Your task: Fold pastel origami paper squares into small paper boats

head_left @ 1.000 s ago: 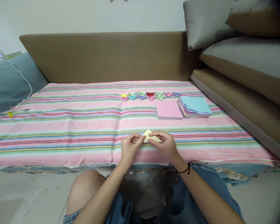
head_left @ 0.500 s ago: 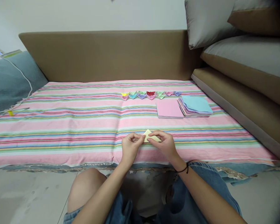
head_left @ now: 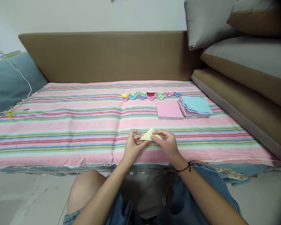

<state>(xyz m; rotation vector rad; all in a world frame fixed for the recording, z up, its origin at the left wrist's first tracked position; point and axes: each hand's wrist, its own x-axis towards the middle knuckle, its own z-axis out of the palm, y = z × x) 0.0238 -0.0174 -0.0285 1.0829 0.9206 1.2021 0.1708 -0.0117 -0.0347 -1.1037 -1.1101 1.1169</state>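
A small folded pale yellow paper [head_left: 149,135] sits between both my hands, just above the striped cloth [head_left: 84,125]. My left hand [head_left: 133,146] pinches its left end with fingers closed. At the paper's right end, my right hand [head_left: 168,144] has it gripped between thumb and fingers. Further back lies a row of several small folded paper shapes [head_left: 151,96] in yellow, pink, blue, purple, red and green. To their right rest a pink paper stack [head_left: 169,110] and a mixed-colour paper stack [head_left: 195,107] topped with blue.
The cloth covers a low brown sofa seat [head_left: 107,56]. Grey and brown cushions [head_left: 243,53] pile up at the right. A teal pillow [head_left: 7,81] with a white cable [head_left: 25,84] lies at the left. My knees and denim shorts [head_left: 201,187] are below the cloth's edge.
The yellow paper has been lifted and tilted slightly, with its left end now showing wider between the fingers. Both hands shifted a little upward.
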